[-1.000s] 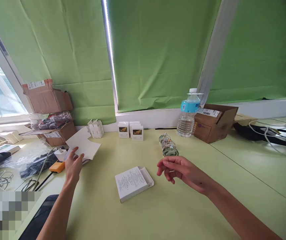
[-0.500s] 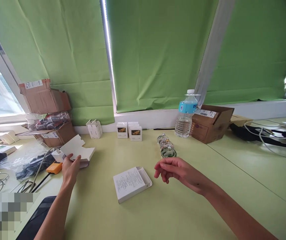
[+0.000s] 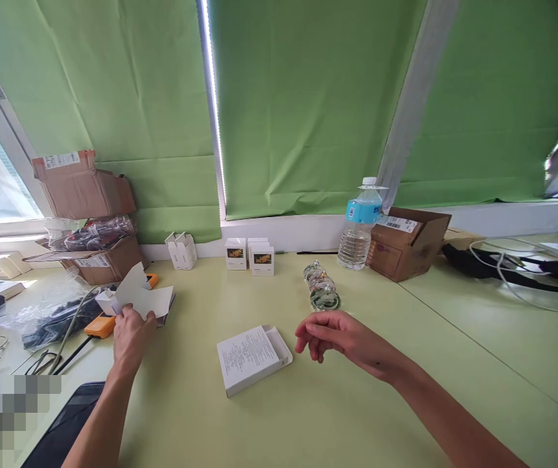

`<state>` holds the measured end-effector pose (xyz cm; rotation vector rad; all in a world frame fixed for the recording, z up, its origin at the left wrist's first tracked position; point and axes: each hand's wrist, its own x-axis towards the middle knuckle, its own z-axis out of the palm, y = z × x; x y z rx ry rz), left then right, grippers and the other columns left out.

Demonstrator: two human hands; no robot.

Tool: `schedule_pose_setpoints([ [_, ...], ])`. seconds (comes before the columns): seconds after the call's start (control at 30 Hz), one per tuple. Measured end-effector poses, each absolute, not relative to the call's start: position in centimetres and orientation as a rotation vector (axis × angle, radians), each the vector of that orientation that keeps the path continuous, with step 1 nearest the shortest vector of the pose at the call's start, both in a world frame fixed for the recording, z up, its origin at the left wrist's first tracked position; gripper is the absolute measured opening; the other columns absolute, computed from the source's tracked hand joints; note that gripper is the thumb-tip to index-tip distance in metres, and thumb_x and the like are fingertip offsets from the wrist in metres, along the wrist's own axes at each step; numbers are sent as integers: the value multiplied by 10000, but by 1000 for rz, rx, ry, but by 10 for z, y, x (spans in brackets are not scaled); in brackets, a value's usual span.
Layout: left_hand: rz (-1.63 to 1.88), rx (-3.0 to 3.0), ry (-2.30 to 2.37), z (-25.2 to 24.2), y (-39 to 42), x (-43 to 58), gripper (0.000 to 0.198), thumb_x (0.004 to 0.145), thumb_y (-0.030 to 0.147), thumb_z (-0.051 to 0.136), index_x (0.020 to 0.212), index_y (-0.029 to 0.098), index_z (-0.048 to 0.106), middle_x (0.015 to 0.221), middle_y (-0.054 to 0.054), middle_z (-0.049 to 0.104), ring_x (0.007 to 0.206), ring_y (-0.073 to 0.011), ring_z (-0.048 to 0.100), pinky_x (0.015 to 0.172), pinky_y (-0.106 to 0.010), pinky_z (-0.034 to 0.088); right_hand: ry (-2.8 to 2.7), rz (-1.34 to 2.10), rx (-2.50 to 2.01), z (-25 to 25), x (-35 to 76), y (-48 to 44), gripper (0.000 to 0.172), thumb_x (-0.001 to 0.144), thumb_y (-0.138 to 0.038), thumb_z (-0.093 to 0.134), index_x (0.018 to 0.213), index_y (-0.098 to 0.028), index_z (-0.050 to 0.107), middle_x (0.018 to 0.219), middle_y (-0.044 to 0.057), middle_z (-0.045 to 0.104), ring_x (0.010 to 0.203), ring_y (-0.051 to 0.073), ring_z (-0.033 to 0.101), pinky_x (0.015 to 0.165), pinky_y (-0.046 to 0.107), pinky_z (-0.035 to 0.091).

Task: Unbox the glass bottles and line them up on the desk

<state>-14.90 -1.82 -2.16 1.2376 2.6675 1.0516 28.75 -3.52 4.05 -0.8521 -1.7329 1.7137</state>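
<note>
Touching white card (image 3: 149, 299) with my left hand (image 3: 133, 333), grip unclear, I hold my right hand (image 3: 340, 339) loosely curled, empty; an open white box (image 3: 250, 357) lies just left of it, glassy round pieces (image 3: 323, 289) just beyond. An orange device (image 3: 101, 326) crowds my left hand's outer side.

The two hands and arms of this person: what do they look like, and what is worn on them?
Both the left hand and the right hand are bare: no glove, ring or watch shows, though some fingers are hidden. No sleeve is visible on either forearm. A small dark spot marks the right wrist.
</note>
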Motion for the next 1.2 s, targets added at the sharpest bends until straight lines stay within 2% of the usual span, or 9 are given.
schedule_pose_setpoints([
  [0.17,915,1220,2748,-19,-24,-150,607,813,352,474,1315,15,416,1215,-282,529,1153,-419,522,894,-486,439,-1762,1715,-868,40,286,-35,389,884,-499,578,979,-135,676,979,134,694,774,186,604,749,367,485],
  [0.33,851,1216,2834,-15,-27,-149,620,848,472,420,1307,58,455,1158,-264,559,1074,-409,565,851,-475,444,-1770,1700,-881,39,285,-36,399,884,-508,574,979,-134,676,982,134,695,768,187,608,749,365,488],
  [0.67,867,1302,3030,-13,-31,-141,556,828,512,446,1216,130,559,1267,-243,426,1155,-438,414,886,-518,379,-1815,1669,-906,37,284,-34,402,882,-519,570,966,-143,684,961,120,701,747,182,610,740,361,494],
  [0.83,1133,1572,3056,0,-34,-119,511,865,492,408,1180,124,571,1242,-206,418,1170,-394,389,957,-489,347,-1866,1675,-909,30,279,-35,405,874,-530,571,955,-153,697,966,103,689,754,182,608,731,344,502],
  [0.97,1350,1931,2620,6,-34,-84,451,886,502,411,1146,175,580,1243,-147,469,1186,-333,429,1001,-447,353,-1881,1629,-1001,19,273,-37,376,855,-513,605,1026,-189,689,875,58,662,741,174,608,748,339,501],
  [1.07,1231,2001,2065,-1,-35,-52,409,879,539,448,1097,227,596,1180,-95,552,1147,-275,508,962,-393,423,-1883,1660,-1067,12,267,-41,414,834,-506,638,1138,-224,642,827,30,646,671,150,603,725,324,496],
  [1.1,1167,2000,1933,-6,-36,-40,408,881,541,452,1121,240,587,1219,-91,544,1158,-272,512,952,-396,438,-1871,1700,-1055,9,265,-43,430,826,-499,649,1157,-225,631,826,29,639,666,147,601,701,312,497],
  [1.2,1153,2009,1760,-22,-43,-8,380,892,506,463,1139,243,583,1268,-104,527,1227,-280,476,1016,-447,393,-1758,1864,-954,3,255,-48,462,782,-476,703,1148,-201,636,838,38,612,721,161,600,633,277,498],
])
